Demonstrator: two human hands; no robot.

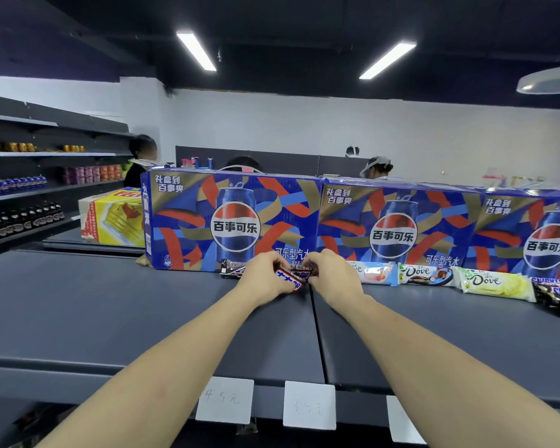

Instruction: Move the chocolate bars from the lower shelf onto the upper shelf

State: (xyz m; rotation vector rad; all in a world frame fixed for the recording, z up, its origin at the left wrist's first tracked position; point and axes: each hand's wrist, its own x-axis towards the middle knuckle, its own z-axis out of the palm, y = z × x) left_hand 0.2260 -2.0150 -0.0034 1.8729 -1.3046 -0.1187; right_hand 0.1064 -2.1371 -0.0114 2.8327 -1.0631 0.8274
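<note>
Both my hands reach to the back of the dark grey upper shelf (143,318). My left hand (265,279) and my right hand (333,276) together grip a small stack of dark Snickers bars (293,278) just in front of the Pepsi boxes. Another dark bar (232,270) lies on the shelf left of my left hand. To the right, in a row, lie a pale blue Dove bar (374,273), a dark Dove bar (425,274), a yellow-green Dove bar (495,284) and several Snickers bars (558,294). The lower shelf is out of sight.
Three blue Pepsi gift boxes (233,221) stand along the back of the shelf. A yellow carton (112,216) sits behind at left. White price tags (309,405) hang on the shelf's front edge. Drink shelves (23,189) line the left wall. People stand beyond the boxes.
</note>
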